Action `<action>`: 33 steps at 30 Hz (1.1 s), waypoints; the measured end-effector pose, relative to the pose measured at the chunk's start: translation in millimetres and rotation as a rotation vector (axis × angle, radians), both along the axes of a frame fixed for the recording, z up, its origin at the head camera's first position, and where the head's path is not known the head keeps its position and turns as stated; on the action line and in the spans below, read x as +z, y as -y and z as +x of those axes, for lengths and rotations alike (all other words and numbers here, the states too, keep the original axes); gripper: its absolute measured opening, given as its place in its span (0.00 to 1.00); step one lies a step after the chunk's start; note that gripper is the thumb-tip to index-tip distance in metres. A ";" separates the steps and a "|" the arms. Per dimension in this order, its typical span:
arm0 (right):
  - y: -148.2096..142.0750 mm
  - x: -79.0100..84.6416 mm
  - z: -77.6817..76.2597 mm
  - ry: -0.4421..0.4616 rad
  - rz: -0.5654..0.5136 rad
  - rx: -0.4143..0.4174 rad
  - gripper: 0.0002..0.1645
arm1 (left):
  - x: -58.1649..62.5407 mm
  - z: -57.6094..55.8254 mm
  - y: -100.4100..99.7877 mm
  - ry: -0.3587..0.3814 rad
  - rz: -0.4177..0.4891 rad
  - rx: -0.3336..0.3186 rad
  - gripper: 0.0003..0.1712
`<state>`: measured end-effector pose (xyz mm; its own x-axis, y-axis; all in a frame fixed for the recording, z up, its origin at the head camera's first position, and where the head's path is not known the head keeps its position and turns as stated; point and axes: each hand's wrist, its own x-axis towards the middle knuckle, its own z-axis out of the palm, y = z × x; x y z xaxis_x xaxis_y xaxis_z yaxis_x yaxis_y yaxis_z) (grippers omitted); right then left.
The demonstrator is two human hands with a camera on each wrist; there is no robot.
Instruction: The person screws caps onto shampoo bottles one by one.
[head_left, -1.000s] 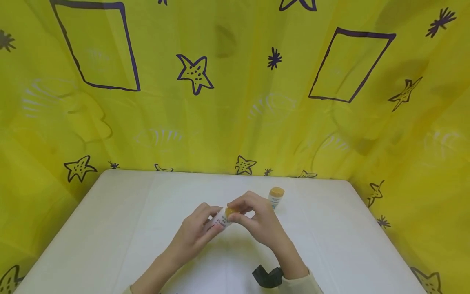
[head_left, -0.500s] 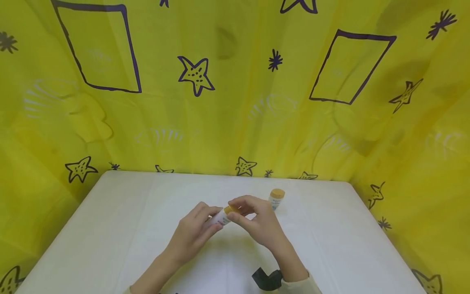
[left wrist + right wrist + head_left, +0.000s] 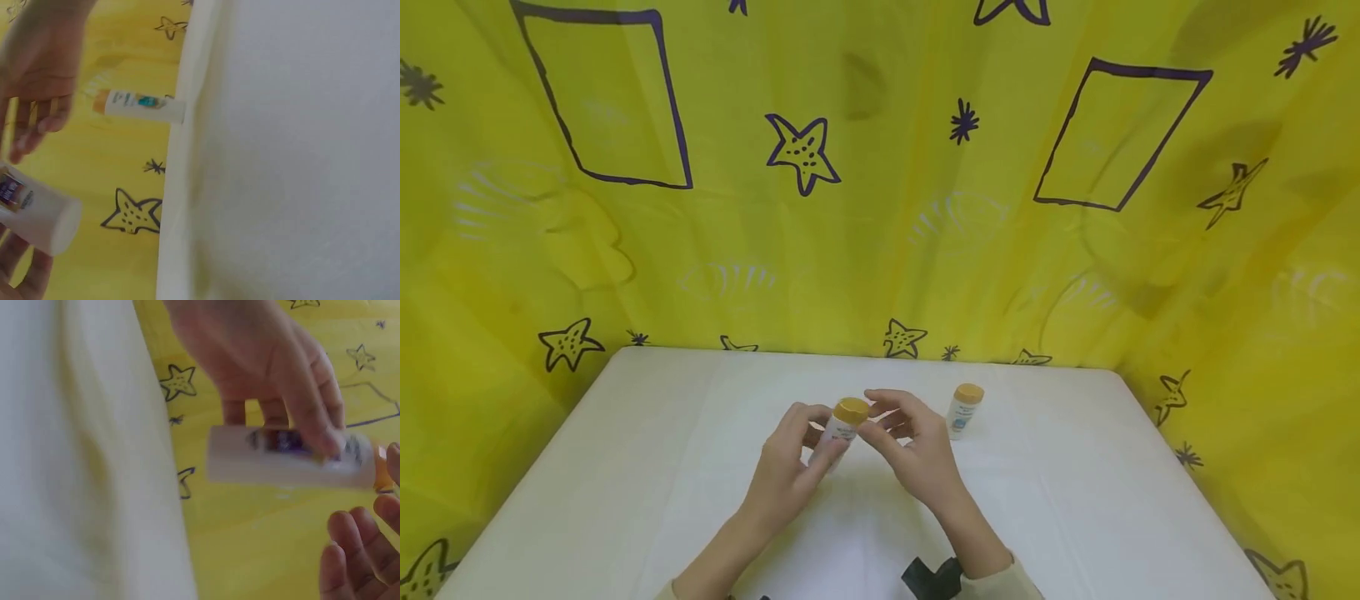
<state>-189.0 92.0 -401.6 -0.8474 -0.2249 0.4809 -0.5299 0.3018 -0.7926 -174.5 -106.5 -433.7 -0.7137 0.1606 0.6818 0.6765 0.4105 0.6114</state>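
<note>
My left hand point(image 3: 790, 458) grips a white plastic bottle point(image 3: 231, 453) with an orange-yellow cap point(image 3: 852, 410) and a purple label, thumb on one side and fingers on the other. It is held above the table, tilted, cap up. Beside the cap is my right hand point(image 3: 917, 442), its thumb tip and index fingertip right at the cap's edge and the other fingers loosely bent. In the left wrist view, the right hand point(image 3: 47, 81) hangs near the bottle point(image 3: 44, 209), whose cap is out of frame there.
A second white bottle point(image 3: 962, 412) with the same coloured cap stands upright on the white table point(image 3: 1075, 467), beyond my right hand. A yellow curtain point(image 3: 880, 250) with dark star drawings surrounds the table. A black wrist mount point(image 3: 932, 577) sits by my right sleeve.
The held bottle has swung more upright and its cap has moved up and left. The right fingers, earlier around the cap, now sit at its edge. The second bottle has come into fuller view.
</note>
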 end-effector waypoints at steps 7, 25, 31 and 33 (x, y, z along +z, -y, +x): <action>6.8 -22.1 -19.9 0.309 0.009 0.100 0.19 | -3.0 -20.1 11.7 0.256 0.198 -0.004 0.18; 16.4 -48.1 -65.5 0.386 0.021 0.054 0.18 | -24.0 -65.2 8.2 0.480 0.211 -0.028 0.19; 17.3 -55.9 -64.4 0.440 0.020 0.045 0.18 | -38.1 -68.3 9.0 0.527 0.214 -0.028 0.19; 17.1 -57.4 -63.1 0.456 0.019 0.047 0.17 | -40.6 -67.7 9.5 0.553 0.213 -0.025 0.18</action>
